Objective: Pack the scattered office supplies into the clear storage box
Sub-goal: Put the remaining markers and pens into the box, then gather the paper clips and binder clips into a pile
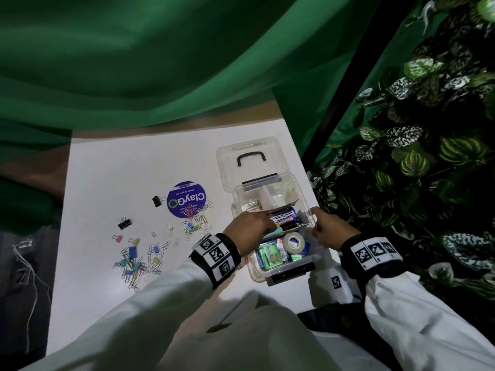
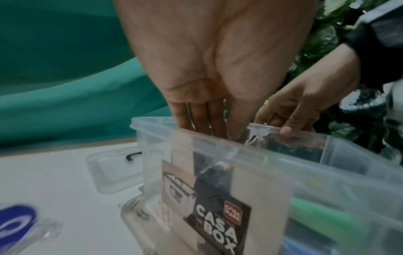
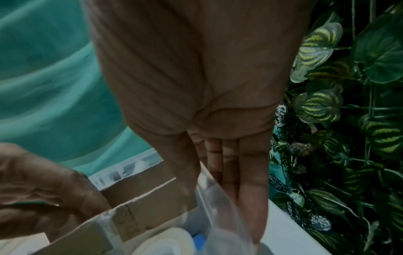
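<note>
Reaching into the clear storage box (image 1: 278, 269) with the left hand (image 1: 249, 226), fingers straight and close together, pushing down among packed items beside a cardboard sleeve (image 3: 139, 203); holding nothing, judging from the left wrist view. Steadying the far side wall of the box with the right hand (image 1: 330, 227), thumb and fingers curled over the rim and pinching it. Box standing directly under both hands, long axis running away from the body, lid (image 1: 247, 159) lying open beyond the fingertips. Already containing a tape roll (image 1: 293, 242) and a green packet (image 1: 270, 257), just below the wrists.

Still lying loose, well to the left of the left hand: paper clips (image 1: 199, 219) near a round blue sticker (image 1: 186, 200), coloured binder clips (image 1: 132, 253) further left and closer to the body, two black binder clips (image 1: 124, 223) beyond them. Left hand clearly nearer to all of these; right hand separated from them by the box. Probably needing next a sideways reach of the left hand toward the nearest clips, with the right one holding the box.
</note>
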The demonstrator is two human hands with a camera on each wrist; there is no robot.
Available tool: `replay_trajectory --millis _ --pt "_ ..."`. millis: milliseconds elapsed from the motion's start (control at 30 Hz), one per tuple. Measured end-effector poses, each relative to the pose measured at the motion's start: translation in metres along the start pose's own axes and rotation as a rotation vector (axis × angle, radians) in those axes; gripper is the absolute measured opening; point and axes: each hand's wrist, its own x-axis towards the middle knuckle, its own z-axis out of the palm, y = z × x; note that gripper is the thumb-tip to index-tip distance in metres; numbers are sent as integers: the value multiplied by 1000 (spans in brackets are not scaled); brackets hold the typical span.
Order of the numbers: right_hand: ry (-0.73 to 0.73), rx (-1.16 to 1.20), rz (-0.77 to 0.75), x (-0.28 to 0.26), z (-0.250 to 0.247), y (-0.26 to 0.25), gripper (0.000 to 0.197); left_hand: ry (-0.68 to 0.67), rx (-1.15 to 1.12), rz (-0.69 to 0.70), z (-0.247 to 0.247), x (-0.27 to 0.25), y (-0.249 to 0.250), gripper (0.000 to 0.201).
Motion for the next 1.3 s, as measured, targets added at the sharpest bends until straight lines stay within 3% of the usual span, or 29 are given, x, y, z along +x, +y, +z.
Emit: replay_trajectory --millis 33,100,167,200,267,367,500,633,733,833,900,1000,1100,1167,1233,1300 --pt "24 -21 5 0 -1 -3 45 68 -44 14 -3 -6 -1 22" --pt "230 -57 -34 -4 -5 -19 50 196 -92 -17 -7 -22 -8 28" --pt "486 -13 -208 -12 -6 -51 42 323 -166 -156 -7 -43 -22 25" --pt "527 46 -320 -16 -5 -73 36 366 -220 -261 -4 -56 -33 22" --pt "416 134 -474 -22 5 -117 25 373 -279 -491 5 -82 -62 21" --pt "149 40 -502 -11 58 -165 20 211 -223 -778 24 -128 -107 31" --pt "-136 -180 -177 10 139 -185 32 158 -131 -1068 41 -197 -148 42" --pt "-56 -261 52 27 177 -173 37 206 -253 -1382 53 -254 -173 53" --pt "-3 -191 81 38 194 -183 42 243 -347 -1310 65 -265 -175 57" --pt "-39 -151 -30 47 209 -208 48 302 -376 -1187 68 -250 -173 54" --pt "-36 -140 -119 50 216 -223 52 282 -407 -1151 66 -236 -173 47" --pt "-5 -127 -196 56 215 -235 44 228 -415 -1075 62 -224 -175 32" --pt "137 -119 -138 63 208 -228 44 239 -415 -935 60 -222 -179 19" --pt "129 -150 -103 63 211 -221 52 253 -450 -787 62 -223 -181 11" --pt "81 -183 -177 61 219 -218 46 285 -420 -670 64 -226 -187 14" --pt "88 -182 -263 59 223 -223 35 377 -363 -672 56 -232 -189 7"
